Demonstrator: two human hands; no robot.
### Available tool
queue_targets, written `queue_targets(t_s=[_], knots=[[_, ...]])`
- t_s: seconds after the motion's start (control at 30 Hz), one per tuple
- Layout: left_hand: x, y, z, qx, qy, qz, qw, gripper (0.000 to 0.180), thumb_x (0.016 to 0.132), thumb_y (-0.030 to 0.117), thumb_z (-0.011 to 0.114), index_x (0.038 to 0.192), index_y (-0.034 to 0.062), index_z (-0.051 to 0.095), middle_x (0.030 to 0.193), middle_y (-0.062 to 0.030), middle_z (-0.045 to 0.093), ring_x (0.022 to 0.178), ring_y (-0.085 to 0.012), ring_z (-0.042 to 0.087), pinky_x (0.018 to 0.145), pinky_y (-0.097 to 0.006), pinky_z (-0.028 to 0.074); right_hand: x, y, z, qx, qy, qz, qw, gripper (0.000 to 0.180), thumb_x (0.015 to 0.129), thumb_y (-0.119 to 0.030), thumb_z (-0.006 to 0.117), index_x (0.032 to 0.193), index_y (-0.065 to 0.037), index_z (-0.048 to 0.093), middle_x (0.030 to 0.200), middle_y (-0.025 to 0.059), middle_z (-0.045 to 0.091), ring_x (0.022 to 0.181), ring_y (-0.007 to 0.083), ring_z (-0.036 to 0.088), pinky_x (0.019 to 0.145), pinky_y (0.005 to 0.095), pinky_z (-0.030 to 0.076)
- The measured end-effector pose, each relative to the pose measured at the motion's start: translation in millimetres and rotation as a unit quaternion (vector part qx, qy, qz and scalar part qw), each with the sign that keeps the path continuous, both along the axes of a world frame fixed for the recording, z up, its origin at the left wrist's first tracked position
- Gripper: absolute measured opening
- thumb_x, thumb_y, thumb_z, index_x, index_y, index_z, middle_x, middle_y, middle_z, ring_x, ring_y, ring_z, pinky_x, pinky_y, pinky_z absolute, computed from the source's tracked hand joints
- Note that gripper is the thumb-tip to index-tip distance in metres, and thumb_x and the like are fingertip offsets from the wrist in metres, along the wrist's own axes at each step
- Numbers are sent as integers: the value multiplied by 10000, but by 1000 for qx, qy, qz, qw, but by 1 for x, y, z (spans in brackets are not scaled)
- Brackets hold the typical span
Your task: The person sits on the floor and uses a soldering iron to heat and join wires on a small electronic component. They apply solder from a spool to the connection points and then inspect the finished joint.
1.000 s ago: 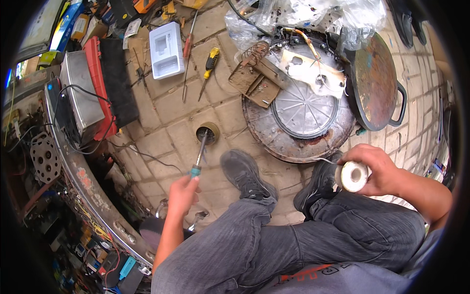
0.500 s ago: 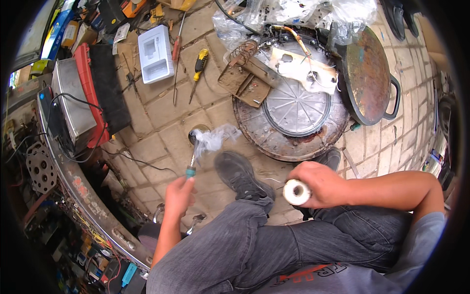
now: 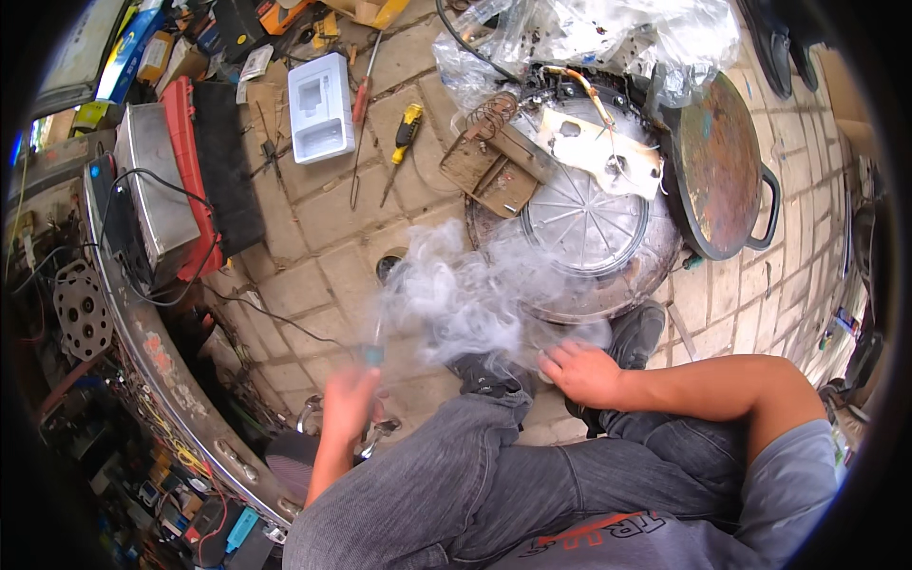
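My left hand (image 3: 351, 399), blurred by motion, grips the teal handle of a soldering iron (image 3: 372, 354). Its thin shaft points away from me toward a small round tin (image 3: 388, 264) on the paving. Thick white smoke (image 3: 465, 294) spreads from the iron's tip across to the right, veiling my left shoe and the near rim of a round metal drum. Right of the smoke, my right hand (image 3: 584, 372) is turned back-up with curled fingers. The white spool of solder wire in it is almost wholly covered by the hand.
A rusty drum (image 3: 655, 271) carries a metal tray (image 3: 484, 180), a burnt white plate (image 3: 579, 152) and clear plastic (image 3: 608, 38). Its handled lid (image 3: 717, 171) leans alongside. Screwdrivers (image 3: 404, 138) lie near a pale plastic case (image 3: 320, 109). A red-and-black toolbox (image 3: 195, 180) stands left.
Smoke has grown from a small plume into a wide cloud drifting right. My right hand has turned over, hiding the spool's end, and moved slightly left. My left hand has shifted slightly nearer me.
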State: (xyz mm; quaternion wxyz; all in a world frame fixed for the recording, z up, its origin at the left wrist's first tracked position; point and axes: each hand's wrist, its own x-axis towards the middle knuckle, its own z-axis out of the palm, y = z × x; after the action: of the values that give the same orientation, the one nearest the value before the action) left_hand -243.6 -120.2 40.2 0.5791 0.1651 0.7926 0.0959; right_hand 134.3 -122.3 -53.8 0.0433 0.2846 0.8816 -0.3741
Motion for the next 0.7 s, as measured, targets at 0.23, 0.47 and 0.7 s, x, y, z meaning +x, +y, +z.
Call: queue_targets(t_s=[0.23,0.47,0.7], knots=[[4,-16,31,77,-274,220,933,423,998,281,561,1217,-80,548,806,-143,643,596,-233,611,487,-320,469,-71,66,50,-122,223,-63,965,479,835,-216,683,1267,-79,529,953,143,635,856,356,627,736,462,512],[26,29,50,128,-431,168,877,417,1026,354,493,1120,-49,543,808,-181,601,574,-250,557,488,-352,462,-119,139,130,-180,250,26,951,691,803,-87,636,1453,-36,408,959,175,625,827,384,632,685,461,514],[36,56,39,84,-556,178,808,439,1034,374,472,1041,-58,553,756,-134,538,562,-211,518,462,-334,427,-105,123,111,18,294,-55,954,740,744,-117,629,1466,-163,474,939,85,614,747,251,628,621,381,496]])
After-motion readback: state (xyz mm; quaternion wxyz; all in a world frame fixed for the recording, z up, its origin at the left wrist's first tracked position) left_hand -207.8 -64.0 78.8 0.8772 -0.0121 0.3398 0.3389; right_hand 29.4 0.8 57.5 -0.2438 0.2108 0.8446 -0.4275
